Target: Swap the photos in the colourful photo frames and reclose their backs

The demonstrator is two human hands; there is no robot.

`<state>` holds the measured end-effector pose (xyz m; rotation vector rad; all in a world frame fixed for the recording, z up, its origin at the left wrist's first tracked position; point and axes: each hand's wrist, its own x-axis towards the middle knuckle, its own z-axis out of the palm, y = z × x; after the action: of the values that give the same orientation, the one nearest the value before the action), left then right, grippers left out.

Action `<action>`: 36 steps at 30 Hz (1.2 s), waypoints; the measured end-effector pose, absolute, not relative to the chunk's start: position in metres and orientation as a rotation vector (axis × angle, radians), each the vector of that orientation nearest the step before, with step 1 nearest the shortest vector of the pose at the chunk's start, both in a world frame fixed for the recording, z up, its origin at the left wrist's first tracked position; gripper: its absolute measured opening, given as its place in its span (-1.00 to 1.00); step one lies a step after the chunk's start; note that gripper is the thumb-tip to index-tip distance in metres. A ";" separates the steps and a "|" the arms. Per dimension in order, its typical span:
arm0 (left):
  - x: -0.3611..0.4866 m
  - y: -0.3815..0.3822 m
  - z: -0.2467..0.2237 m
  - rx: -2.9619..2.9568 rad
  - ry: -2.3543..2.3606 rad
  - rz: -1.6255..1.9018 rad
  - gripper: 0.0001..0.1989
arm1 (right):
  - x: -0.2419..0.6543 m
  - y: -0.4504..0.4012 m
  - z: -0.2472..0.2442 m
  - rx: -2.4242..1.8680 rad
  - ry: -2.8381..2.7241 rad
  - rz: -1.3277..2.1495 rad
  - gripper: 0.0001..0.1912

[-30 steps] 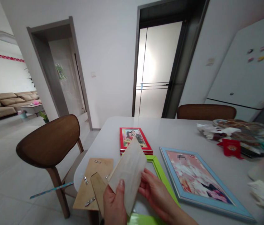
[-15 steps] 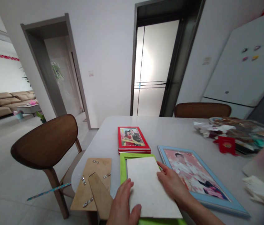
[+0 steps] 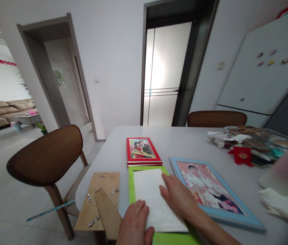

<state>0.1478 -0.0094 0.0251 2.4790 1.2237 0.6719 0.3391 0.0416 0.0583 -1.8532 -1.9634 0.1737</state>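
Now our left hand (image 3: 133, 226) and right hand (image 3: 177, 197) rest flat, fingers (image 3: 165, 182) relaxed and ungripping, on a matte white backing card (image 3: 151, 194). Its long axis points away from us, and it lies inside a green picture frame (image 3: 131, 190) on the table (image 3: 185, 144).

Bright indoor daylight, with a wide lens that bends the edges

The strongest light comes through the frosted glass door (image 3: 168, 73), and the middle of it shines with white glare. On the table (image 3: 185, 136) the shadows are weak and soft, also near the left hand (image 3: 133, 226) and the right hand (image 3: 178, 197). The walls (image 3: 113, 68) and the fridge (image 3: 261, 75) lean at the sides of the view because of distortion, and a pale thing (image 3: 284, 173) at the right edge is blurred and out of focus.
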 end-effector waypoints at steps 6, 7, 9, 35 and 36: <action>0.103 -0.018 0.034 2.466 1.243 0.764 -0.41 | 0.340 0.039 0.049 -1.760 -2.030 0.034 -0.63; 0.088 -0.019 0.035 2.456 1.315 0.748 -0.38 | 0.336 0.037 0.052 -1.736 -2.036 0.069 -0.64; 0.055 -0.020 0.034 2.429 1.494 0.666 -0.32 | 0.321 0.030 0.059 -1.649 -2.070 0.166 -0.65; 0.129 -0.016 0.030 2.738 1.246 0.853 -0.60 | 0.346 -0.031 0.071 -1.496 -2.153 0.433 -0.61; 0.136 -0.014 0.028 2.714 1.238 0.811 -0.59 | 0.351 -0.031 0.068 -1.531 -2.140 0.414 -0.61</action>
<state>0.1355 -0.0140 0.0279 2.7143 1.2376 0.8107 0.3509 -0.0311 0.0679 -1.5313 -2.1400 0.4143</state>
